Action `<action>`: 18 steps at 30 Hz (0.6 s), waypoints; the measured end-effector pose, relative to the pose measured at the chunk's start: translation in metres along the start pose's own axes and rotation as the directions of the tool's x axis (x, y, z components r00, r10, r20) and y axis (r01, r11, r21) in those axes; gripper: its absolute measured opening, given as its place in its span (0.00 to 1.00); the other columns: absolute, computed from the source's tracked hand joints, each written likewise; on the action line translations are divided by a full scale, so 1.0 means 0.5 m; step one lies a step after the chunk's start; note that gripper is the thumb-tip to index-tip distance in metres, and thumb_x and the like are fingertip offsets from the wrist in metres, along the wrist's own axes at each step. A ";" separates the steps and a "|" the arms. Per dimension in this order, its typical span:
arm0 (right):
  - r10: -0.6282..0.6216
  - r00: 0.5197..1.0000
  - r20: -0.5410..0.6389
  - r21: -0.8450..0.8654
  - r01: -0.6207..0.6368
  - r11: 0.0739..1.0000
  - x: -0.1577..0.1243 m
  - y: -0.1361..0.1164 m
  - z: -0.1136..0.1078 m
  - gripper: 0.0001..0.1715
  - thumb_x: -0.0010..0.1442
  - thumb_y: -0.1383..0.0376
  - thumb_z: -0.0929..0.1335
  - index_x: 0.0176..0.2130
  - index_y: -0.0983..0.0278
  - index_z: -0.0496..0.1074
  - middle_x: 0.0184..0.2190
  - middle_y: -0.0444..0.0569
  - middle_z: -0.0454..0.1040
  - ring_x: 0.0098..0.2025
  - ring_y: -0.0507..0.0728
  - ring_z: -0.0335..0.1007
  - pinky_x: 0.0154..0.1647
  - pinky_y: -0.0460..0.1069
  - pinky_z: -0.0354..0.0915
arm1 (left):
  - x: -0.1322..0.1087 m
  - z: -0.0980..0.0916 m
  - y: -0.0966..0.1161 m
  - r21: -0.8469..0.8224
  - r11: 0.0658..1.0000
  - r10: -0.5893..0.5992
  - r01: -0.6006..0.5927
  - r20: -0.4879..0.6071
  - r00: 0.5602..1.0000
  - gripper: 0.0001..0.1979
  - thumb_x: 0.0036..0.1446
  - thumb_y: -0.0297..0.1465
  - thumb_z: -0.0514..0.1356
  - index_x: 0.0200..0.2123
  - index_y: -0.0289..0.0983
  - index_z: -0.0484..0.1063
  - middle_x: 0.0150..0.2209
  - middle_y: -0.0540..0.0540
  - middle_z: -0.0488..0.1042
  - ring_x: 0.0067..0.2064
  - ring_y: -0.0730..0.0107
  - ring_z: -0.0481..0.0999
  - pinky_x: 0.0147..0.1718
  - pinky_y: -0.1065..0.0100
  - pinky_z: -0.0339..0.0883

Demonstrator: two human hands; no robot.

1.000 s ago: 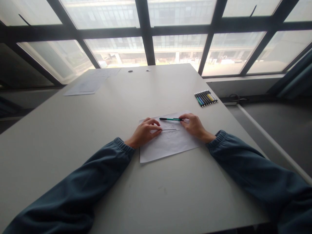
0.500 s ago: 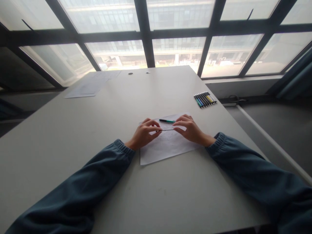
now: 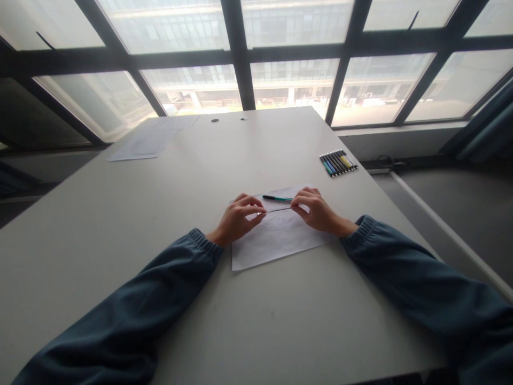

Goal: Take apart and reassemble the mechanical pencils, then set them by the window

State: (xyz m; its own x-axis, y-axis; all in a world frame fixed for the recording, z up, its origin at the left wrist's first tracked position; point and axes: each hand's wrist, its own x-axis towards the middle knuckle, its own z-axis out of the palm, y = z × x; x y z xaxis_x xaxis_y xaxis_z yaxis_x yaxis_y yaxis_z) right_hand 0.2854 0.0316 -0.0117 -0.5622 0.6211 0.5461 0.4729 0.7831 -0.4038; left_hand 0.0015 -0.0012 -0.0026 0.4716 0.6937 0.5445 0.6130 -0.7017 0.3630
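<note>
A thin dark rod, much like a pen refill (image 3: 278,209), spans the gap between my two hands above the paper. My left hand (image 3: 236,218) pinches its left end between thumb and fingertips. At the other end, my right hand (image 3: 316,211) has thumb and fingers closed on the tip. A teal and black pen (image 3: 276,198) lies just beyond the rod, its right end close to my right fingers. Under both hands is a white sheet of paper (image 3: 272,248) with faint marks near its middle.
A row of several pens (image 3: 339,162) with dark, blue, green and yellow parts lies near the right edge of the white table (image 3: 200,310). More paper sheets (image 3: 140,140) rest at the far left. Windows (image 3: 292,85) stand behind the table.
My right hand has moved slightly right, and its thumb and fingers have closed on the rod's end. The rod's right end is now raised. My left hand is almost still.
</note>
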 end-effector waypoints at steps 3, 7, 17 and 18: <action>0.016 1.000 -0.016 -0.036 -0.016 0.999 -0.002 0.009 -0.008 0.09 0.66 0.68 0.67 0.33 0.61 0.74 0.35 0.48 0.77 0.42 0.59 0.68 0.52 0.56 0.57 | 0.000 -0.001 0.000 0.021 1.000 0.002 -0.003 0.033 0.999 0.07 0.64 0.34 0.63 0.40 0.44 0.82 0.42 0.44 0.79 0.45 0.63 0.73 0.44 0.60 0.72; 0.041 0.999 -0.035 -0.069 -0.044 0.997 -0.001 0.013 -0.011 0.08 0.64 0.69 0.68 0.32 0.61 0.73 0.33 0.48 0.76 0.41 0.59 0.68 0.51 0.57 0.57 | -0.001 -0.003 0.001 0.063 0.997 0.040 -0.046 0.091 0.995 0.06 0.64 0.33 0.63 0.39 0.45 0.82 0.46 0.45 0.79 0.48 0.61 0.73 0.48 0.57 0.72; 0.003 0.998 0.060 -0.124 0.005 0.992 -0.005 0.005 0.003 0.04 0.62 0.68 0.71 0.34 0.60 0.77 0.33 0.46 0.78 0.43 0.59 0.69 0.55 0.60 0.50 | 0.002 -0.003 0.003 0.076 0.992 0.088 -0.096 0.103 0.991 0.09 0.65 0.32 0.62 0.46 0.44 0.80 0.47 0.45 0.79 0.49 0.61 0.73 0.51 0.56 0.71; 0.006 0.999 0.045 -0.131 0.000 0.991 -0.005 0.005 0.003 0.04 0.62 0.68 0.71 0.34 0.60 0.77 0.34 0.47 0.78 0.43 0.59 0.69 0.55 0.60 0.50 | 0.002 -0.004 0.004 0.071 0.993 0.083 -0.090 0.088 0.993 0.09 0.65 0.31 0.62 0.46 0.44 0.80 0.47 0.45 0.79 0.48 0.61 0.73 0.50 0.57 0.71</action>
State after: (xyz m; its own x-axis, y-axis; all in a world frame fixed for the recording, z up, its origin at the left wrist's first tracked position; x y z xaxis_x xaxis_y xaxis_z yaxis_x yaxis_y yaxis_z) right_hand 0.2870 0.0320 -0.0150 -0.5891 0.6265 0.5104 0.5578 0.7723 -0.3041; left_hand 0.0017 -0.0023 0.0002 0.5747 0.6445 0.5043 0.6120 -0.7476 0.2580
